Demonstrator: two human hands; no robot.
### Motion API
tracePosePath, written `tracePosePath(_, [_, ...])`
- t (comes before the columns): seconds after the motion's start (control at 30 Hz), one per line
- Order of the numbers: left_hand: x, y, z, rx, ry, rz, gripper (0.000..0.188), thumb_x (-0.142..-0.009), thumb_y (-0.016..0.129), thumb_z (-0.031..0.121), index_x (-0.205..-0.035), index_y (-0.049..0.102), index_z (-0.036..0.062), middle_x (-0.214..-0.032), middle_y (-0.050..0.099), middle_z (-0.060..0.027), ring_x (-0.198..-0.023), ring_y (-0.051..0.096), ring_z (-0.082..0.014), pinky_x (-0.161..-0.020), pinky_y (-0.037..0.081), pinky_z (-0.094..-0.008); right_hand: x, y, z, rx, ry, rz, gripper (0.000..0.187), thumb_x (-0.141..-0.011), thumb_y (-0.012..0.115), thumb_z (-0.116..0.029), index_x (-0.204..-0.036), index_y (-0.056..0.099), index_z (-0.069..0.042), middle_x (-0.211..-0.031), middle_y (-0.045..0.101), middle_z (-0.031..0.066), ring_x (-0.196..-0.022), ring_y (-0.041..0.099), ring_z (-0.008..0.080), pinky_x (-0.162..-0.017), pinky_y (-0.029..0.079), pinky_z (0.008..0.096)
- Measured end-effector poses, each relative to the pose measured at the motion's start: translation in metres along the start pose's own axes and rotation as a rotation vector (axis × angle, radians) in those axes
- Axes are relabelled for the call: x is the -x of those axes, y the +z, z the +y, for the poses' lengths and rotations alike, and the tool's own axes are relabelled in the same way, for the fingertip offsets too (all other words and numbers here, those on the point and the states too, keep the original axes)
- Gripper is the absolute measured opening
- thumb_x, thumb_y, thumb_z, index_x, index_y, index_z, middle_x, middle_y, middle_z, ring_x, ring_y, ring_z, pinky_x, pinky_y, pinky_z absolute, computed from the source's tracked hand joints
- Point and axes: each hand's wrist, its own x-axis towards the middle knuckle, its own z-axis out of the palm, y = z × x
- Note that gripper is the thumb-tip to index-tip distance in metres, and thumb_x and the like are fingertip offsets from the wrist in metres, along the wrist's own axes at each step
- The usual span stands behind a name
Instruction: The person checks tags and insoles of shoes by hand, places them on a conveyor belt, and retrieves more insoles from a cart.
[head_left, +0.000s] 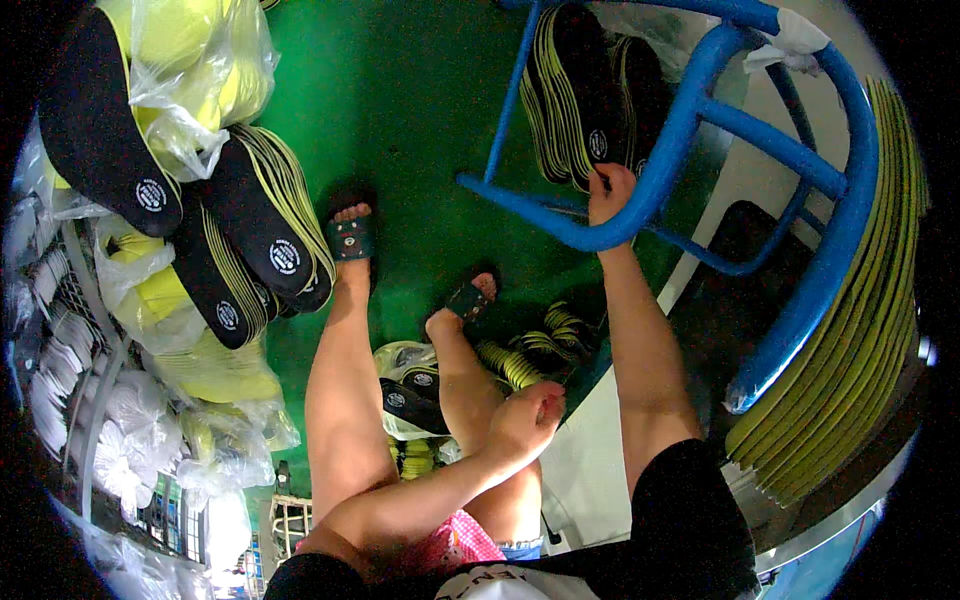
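My right hand (610,187) reaches forward past the blue metal frame (700,110), its fingers closed at the heel end of a stack of black shoe insoles (565,100) with yellow-green edges. A second stack of insoles (640,90) lies right beside it, partly hidden by the frame. Over my bent leg, my left hand (530,415) is held with its fingers curled in, and nothing shows in it. Below it, a fanned row of insoles (510,362) lies on the floor.
Insole stacks (265,220) and clear bags of yellow-green insoles (200,70) pile up at the left, near a wire rack (95,420). A long row of insoles (840,350) curves along the right. Another bag of insoles (405,390) lies between my legs on the green floor (420,100).
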Motion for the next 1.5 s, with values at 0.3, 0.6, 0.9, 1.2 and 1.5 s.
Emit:
tracePosePath(0.3, [-0.018,-0.003,0.022,0.901,-0.253,0.114,0.045,-0.082,0.055,0.028,-0.116,0.038,0.0041,-0.096,0.053,-0.0077,-0.087,0.05,-0.0132,-0.072,0.041,-0.0249,0.113,-0.14,-0.15,-0.163,0.045,-0.53,0.007,-0.07,0.051,-0.007,-0.074,0.051,-0.002,-0.07,0.049,0.0129,-0.068,0.045,0.0319,-0.056,0.033,0.0395])
tracePosePath(0.6, [-0.014,-0.011,0.025,0.745,-0.744,0.169,0.03,-0.082,0.049,0.006,-0.111,0.044,0.003,-0.102,0.054,-0.0063,-0.089,0.05,-0.0155,-0.078,0.039,-0.0262,0.06,-0.115,-0.073,-0.069,0.387,-0.103,0.026,-0.081,0.052,-0.005,-0.106,0.046,-0.004,-0.108,0.046,0.0115,-0.1,0.045,0.024,-0.083,0.037,0.0331])
tracePosePath(0.9, [-0.01,-0.009,0.02,0.685,-0.371,0.208,0.034,-0.08,0.05,0.006,-0.113,0.043,0.0012,-0.105,0.053,-0.0082,-0.096,0.048,-0.0177,-0.086,0.035,-0.0274,0.029,-0.027,0.065,-0.081,0.426,0.009,0.033,-0.071,0.064,-0.022,-0.098,0.052,-0.007,-0.117,0.041,0.0161,-0.104,0.04,0.0327,-0.089,0.033,0.0421])
tracePosePath(1.2, [-0.014,-0.011,0.002,0.614,-0.318,0.15,0.04,-0.08,0.048,0.005,-0.119,0.037,0.003,-0.111,0.049,-0.0098,-0.1,0.047,-0.021,-0.089,0.033,-0.0303,0.017,-0.042,0.038,0.25,0.179,-0.082,0.029,-0.073,0.054,-0.001,-0.101,0.049,-0.002,-0.105,0.049,0.0156,-0.099,0.046,0.031,-0.084,0.038,0.04])
tracePosePath(1.5, [-0.007,-0.024,-0.077,0.53,-0.229,0.185,0.047,-0.08,0.046,0.002,-0.125,0.031,0.0071,-0.116,0.046,-0.0114,-0.101,0.047,-0.0252,-0.087,0.036,-0.0363,0.073,-0.12,-0.079,-0.034,0.171,0.061,0.031,-0.085,0.038,-0.005,-0.115,0.037,0.001,-0.116,0.042,0.0197,-0.102,0.042,0.0307,-0.088,0.032,0.036])
